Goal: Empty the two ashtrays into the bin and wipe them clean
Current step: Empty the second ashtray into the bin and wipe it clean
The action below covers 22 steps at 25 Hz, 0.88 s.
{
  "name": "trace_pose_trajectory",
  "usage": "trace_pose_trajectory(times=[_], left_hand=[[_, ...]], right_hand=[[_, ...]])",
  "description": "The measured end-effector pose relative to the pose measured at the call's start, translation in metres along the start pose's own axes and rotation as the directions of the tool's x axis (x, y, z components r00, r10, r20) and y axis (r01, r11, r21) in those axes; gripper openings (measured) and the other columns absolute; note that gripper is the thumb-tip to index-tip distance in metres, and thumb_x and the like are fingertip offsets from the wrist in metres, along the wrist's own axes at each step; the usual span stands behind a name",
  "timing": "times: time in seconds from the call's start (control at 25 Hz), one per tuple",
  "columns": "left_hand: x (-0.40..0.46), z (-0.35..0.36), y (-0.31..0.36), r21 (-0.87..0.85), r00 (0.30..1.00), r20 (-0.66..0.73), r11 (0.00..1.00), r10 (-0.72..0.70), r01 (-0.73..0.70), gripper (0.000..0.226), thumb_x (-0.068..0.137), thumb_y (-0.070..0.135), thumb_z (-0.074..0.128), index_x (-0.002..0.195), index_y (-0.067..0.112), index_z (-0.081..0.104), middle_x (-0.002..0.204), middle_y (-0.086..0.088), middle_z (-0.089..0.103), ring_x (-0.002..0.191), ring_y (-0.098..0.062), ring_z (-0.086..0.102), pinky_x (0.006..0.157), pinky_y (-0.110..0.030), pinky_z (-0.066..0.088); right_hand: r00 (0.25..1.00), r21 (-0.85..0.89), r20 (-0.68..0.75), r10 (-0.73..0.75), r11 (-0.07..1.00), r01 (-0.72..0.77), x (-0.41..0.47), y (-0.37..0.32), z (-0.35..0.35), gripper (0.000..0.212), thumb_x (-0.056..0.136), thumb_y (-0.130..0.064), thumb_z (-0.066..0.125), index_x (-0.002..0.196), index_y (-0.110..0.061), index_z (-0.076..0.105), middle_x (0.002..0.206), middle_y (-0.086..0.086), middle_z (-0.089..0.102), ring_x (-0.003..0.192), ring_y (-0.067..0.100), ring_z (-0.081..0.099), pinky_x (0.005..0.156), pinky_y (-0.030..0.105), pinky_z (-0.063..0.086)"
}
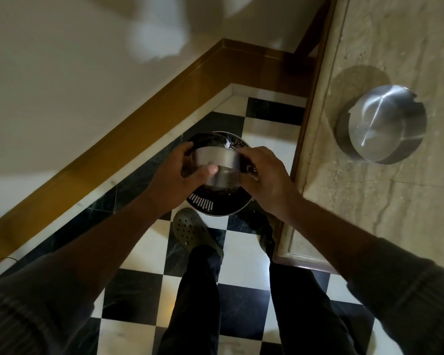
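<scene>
Both sets of fingers clamp the wall of a round steel ashtray (217,166): the left hand (180,172) at its nine o'clock, thumb across the front, the right hand (263,172) at three. It hangs tipped above the black perforated bin (208,203). Likely light, rigid and slick, so gripping opposite sides suits it. The second ashtray (381,124) sits on the stone counter (369,213) at two o'clock.

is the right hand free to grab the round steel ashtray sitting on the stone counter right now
Probably not yet. The right hand and left hand both grip another steel ashtray over the black perforated bin. Nothing visibly blocks the round steel ashtray on the stone counter, so it looks reachable once that hand lets go.
</scene>
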<state>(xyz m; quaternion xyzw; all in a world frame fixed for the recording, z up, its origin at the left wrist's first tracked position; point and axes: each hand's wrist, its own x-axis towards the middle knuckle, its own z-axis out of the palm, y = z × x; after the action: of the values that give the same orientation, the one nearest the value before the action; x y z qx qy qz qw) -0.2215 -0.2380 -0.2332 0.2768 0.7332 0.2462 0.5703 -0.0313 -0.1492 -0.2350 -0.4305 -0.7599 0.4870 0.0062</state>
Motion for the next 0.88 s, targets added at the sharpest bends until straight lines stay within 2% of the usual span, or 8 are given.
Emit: trace_pose_trajectory(times=[0.04, 0.12, 0.2, 0.28, 0.56, 0.72, 0.8, 0.88], left_hand=[[-0.001, 0.003, -0.001, -0.125, 0.995, -0.046, 0.989, -0.089, 0.082, 0.068, 0.091, 0.046, 0.061, 0.147, 0.017, 0.035, 0.133, 0.000, 0.050, 0.120, -0.021, 0.055, 0.093, -0.032, 0.053], [-0.002, 0.007, -0.002, -0.353, 0.957, -0.115, 0.911, -0.268, 0.212, 0.045, 0.100, 0.038, 0.048, 0.138, 0.014, 0.048, 0.135, -0.010, 0.056, 0.119, -0.027, 0.058, 0.096, -0.042, 0.053], [-0.005, 0.008, 0.001, -0.497, 0.910, -0.140, 0.823, -0.391, 0.277, 0.036, 0.101, 0.033, 0.045, 0.129, 0.015, 0.058, 0.133, -0.013, 0.062, 0.118, -0.028, 0.060, 0.094, -0.044, 0.053], [-0.008, 0.009, 0.008, -0.527, 0.885, -0.146, 0.792, -0.441, 0.308, 0.026, 0.099, 0.031, 0.044, 0.112, 0.022, 0.064, 0.125, -0.013, 0.067, 0.115, -0.029, 0.061, 0.089, -0.043, 0.052], [-0.022, 0.012, 0.065, -0.515, 0.921, -0.195, 0.834, -0.339, 0.198, 0.019, 0.098, 0.026, 0.048, 0.103, 0.021, 0.066, 0.105, -0.005, 0.072, 0.104, -0.026, 0.067, 0.089, -0.042, 0.057], [-0.027, 0.014, 0.108, -0.454, 0.965, -0.176, 0.886, -0.195, 0.096, 0.021, 0.101, 0.017, 0.049, 0.104, 0.024, 0.068, 0.088, 0.011, 0.077, 0.087, -0.013, 0.074, 0.073, -0.029, 0.062], [-0.023, 0.024, 0.139, -0.437, 0.972, -0.158, 0.895, -0.174, 0.089, 0.024, 0.102, 0.013, 0.049, 0.100, 0.028, 0.067, 0.090, 0.011, 0.073, 0.084, -0.012, 0.074, 0.064, -0.026, 0.061], [-0.020, 0.042, 0.176, -0.469, 0.965, -0.155, 0.875, -0.212, 0.117, 0.019, 0.102, 0.021, 0.047, 0.098, 0.024, 0.066, 0.098, 0.007, 0.065, 0.091, -0.015, 0.068, 0.065, -0.032, 0.061]], right_hand=[[0.992, 0.077, -0.007, 0.128, 0.989, -0.127, 0.003, 0.001, 0.004, 0.038, 0.093, -0.018, 0.066, 0.130, -0.012, 0.059, 0.124, 0.011, 0.062, 0.104, 0.013, 0.055, 0.084, 0.011, 0.047], [0.947, 0.212, 0.023, 0.321, 0.924, -0.319, 0.010, 0.004, 0.013, 0.031, 0.095, -0.017, 0.061, 0.126, -0.011, 0.064, 0.120, 0.013, 0.067, 0.105, 0.021, 0.062, 0.090, 0.031, 0.056], [0.915, 0.268, 0.039, 0.402, 0.878, -0.397, 0.013, 0.006, 0.020, 0.029, 0.096, -0.014, 0.058, 0.123, -0.008, 0.067, 0.117, 0.017, 0.070, 0.107, 0.032, 0.065, 0.094, 0.050, 0.056], [0.893, 0.273, 0.035, 0.449, 0.855, -0.441, 0.015, 0.007, 0.021, 0.029, 0.096, -0.014, 0.058, 0.122, -0.008, 0.068, 0.116, 0.019, 0.070, 0.107, 0.036, 0.066, 0.093, 0.053, 0.056], [0.858, 0.312, -0.072, 0.509, 0.829, -0.465, 0.018, -0.013, -0.022, 0.020, 0.098, -0.017, 0.057, 0.101, -0.003, 0.072, 0.100, 0.019, 0.072, 0.092, 0.032, 0.070, 0.085, 0.050, 0.061], [0.858, 0.332, -0.176, 0.483, 0.849, -0.410, 0.011, -0.028, -0.076, 0.022, 0.096, -0.015, 0.055, 0.094, 0.000, 0.071, 0.096, 0.020, 0.071, 0.089, 0.031, 0.070, 0.080, 0.053, 0.062], [0.841, 0.342, -0.231, 0.489, 0.850, -0.401, 0.006, -0.027, -0.111, 0.023, 0.094, -0.012, 0.055, 0.091, 0.005, 0.071, 0.093, 0.024, 0.071, 0.087, 0.035, 0.070, 0.079, 0.055, 0.061], [0.816, 0.339, -0.269, 0.512, 0.843, -0.418, -0.004, -0.022, -0.147, 0.024, 0.094, -0.011, 0.055, 0.090, 0.005, 0.072, 0.088, 0.024, 0.072, 0.081, 0.036, 0.071, 0.075, 0.054, 0.062]])
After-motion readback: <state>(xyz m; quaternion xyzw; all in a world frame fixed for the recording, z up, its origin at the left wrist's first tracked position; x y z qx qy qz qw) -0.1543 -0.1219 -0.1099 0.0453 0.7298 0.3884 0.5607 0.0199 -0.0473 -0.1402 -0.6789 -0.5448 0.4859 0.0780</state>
